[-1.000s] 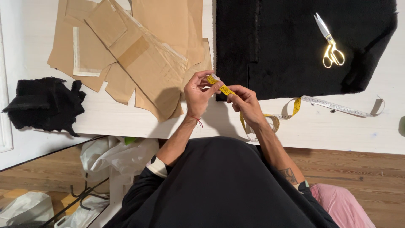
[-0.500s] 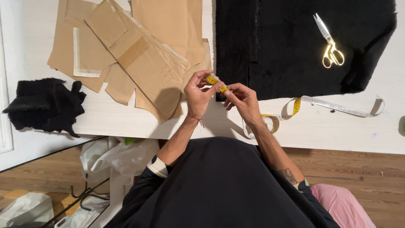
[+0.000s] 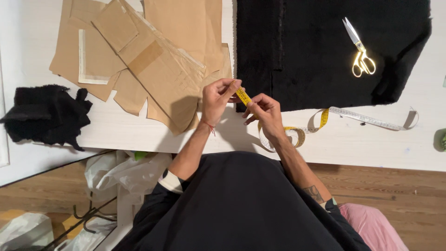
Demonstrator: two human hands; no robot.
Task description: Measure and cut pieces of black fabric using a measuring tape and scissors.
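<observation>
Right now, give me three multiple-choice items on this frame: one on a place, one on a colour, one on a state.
1. Where do the scissors lie?
A. on the black fabric
B. on the brown paper pieces
C. on the floor

2. What colour is the stretch of tape measure between the hands?
A. white
B. yellow
C. red

3. How is the tape held?
A. left hand alone
B. by no hand
C. pinched by left hand and right hand

Key: 1 A, the scissors rest on the dark cloth; 2 B, that stretch shows yellow; 3 C, fingers of both hands grip it.
</observation>
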